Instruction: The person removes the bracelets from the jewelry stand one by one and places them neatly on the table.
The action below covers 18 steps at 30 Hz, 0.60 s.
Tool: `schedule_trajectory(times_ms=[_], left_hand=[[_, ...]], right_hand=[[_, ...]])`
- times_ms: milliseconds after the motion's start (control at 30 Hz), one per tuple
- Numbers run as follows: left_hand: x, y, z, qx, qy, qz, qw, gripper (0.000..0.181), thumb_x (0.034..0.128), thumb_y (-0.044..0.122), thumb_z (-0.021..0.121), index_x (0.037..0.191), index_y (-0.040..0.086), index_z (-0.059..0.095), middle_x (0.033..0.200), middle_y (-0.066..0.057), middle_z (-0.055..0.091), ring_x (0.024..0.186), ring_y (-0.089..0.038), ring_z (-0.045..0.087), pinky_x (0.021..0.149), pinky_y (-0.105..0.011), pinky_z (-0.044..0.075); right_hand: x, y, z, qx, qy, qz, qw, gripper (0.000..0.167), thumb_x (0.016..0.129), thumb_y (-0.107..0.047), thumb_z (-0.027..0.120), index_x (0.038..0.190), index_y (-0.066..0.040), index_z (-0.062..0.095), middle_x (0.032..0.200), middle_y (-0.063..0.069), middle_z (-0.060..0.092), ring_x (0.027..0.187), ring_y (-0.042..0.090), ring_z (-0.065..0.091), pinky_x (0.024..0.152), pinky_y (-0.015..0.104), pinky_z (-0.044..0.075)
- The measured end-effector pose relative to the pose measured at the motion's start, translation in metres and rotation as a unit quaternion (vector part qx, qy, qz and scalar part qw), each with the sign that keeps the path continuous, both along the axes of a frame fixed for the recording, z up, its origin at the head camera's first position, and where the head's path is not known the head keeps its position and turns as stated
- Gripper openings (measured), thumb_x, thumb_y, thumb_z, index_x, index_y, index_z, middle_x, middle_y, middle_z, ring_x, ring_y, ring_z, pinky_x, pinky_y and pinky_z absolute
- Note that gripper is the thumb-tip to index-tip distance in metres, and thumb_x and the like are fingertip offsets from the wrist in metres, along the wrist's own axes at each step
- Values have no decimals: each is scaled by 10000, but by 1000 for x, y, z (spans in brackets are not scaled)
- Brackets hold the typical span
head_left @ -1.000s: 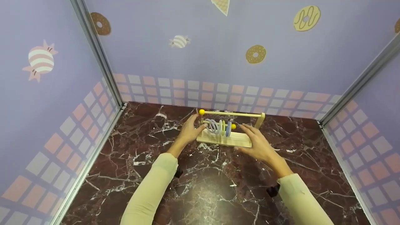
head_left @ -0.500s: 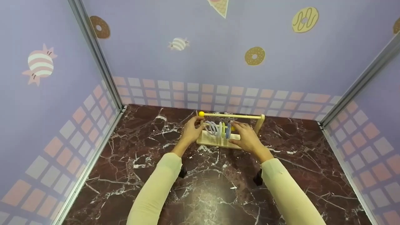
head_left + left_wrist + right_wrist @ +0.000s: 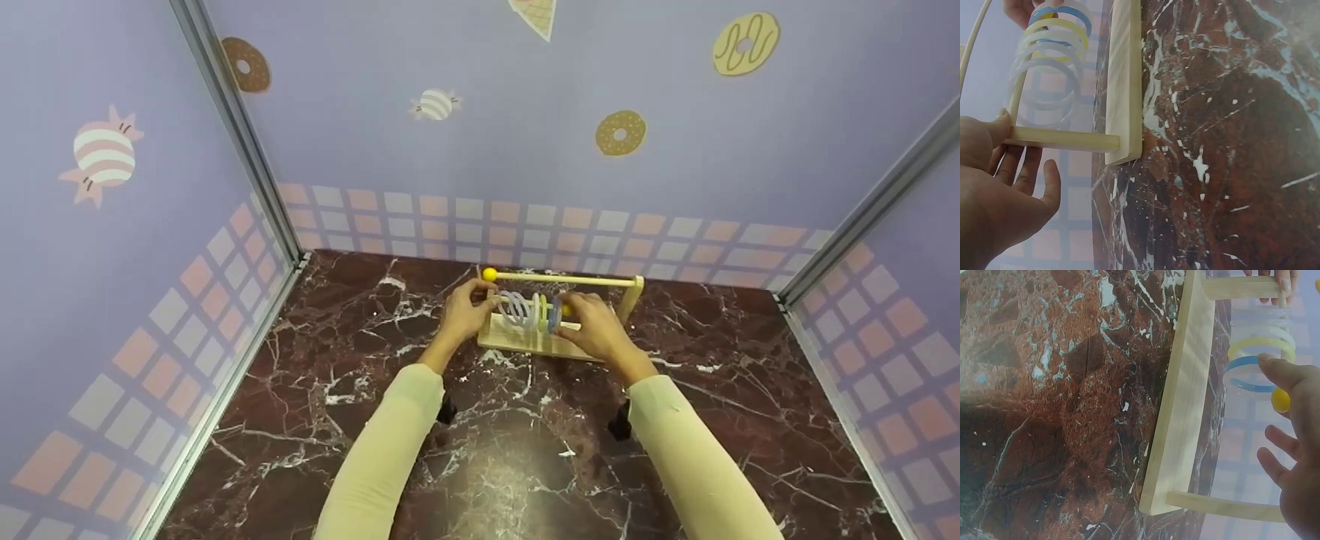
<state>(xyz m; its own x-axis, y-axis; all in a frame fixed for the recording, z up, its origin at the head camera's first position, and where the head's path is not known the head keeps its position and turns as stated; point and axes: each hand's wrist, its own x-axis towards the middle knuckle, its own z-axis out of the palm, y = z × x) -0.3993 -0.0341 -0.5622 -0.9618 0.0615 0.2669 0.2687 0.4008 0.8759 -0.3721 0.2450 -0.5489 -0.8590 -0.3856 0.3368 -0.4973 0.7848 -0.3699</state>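
Observation:
A wooden ring stand has a flat base (image 3: 525,341) and two rods. Several translucent whitish rings (image 3: 516,309), a yellow ring (image 3: 1241,344) and a blue ring (image 3: 1249,386) hang on the nearer rod. My left hand (image 3: 463,311) grips the top of the left wooden post (image 3: 1067,139), thumb on one side and fingers behind. At the rod's free end, my right hand (image 3: 600,326) pinches the blue ring beside the yellow end ball (image 3: 1280,400). The right fingers partly hide that ball in the head view.
Behind the nearer rod runs a longer rod (image 3: 562,280) with a yellow ball (image 3: 490,274) at its left end, held by a right-hand post (image 3: 630,300). The stand sits on a dark red marbled tabletop (image 3: 510,465), near the patterned back wall (image 3: 510,135).
My right hand has moved left from the base's right end to the rod's end and now pinches the blue ring. The left fingers have closed round the left post.

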Motion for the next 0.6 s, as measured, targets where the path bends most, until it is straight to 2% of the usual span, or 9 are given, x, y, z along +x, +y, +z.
schedule_trajectory(times_ms=[133,267,433,600], left_hand=[[0,0,3,-25,-200,101,9997,226,948,134,803,1162,76,760,1148,-108,759,1091,-260,698,994,-399,533],[1,0,4,66,-307,150,9994,227,950,131,800,1166,75,760,1150,-109,757,1093,-262,693,995,-398,531],[2,2,4,131,-306,98,9994,216,963,153,793,1159,72,753,1128,-96,757,1068,-242,693,971,-379,536],[0,2,3,175,-248,127,9995,194,963,137,791,1137,62,750,1107,-99,761,1048,-237,701,949,-365,547]], right_hand=[[0,-2,1,45,-53,2,10000,648,859,-251,891,1372,40,620,1304,220,689,1217,433,603,1070,561,467],[1,-3,2,-9,-279,-98,9996,649,876,-279,879,1387,20,612,1297,222,683,1197,450,609,1051,582,468],[3,-2,1,-98,-526,-268,9982,638,898,-307,864,1403,-15,605,1289,207,688,1207,472,607,1045,624,452],[2,-3,-3,-264,-553,-227,9979,645,908,-303,861,1418,-12,594,1258,225,702,1152,462,640,1018,622,471]])
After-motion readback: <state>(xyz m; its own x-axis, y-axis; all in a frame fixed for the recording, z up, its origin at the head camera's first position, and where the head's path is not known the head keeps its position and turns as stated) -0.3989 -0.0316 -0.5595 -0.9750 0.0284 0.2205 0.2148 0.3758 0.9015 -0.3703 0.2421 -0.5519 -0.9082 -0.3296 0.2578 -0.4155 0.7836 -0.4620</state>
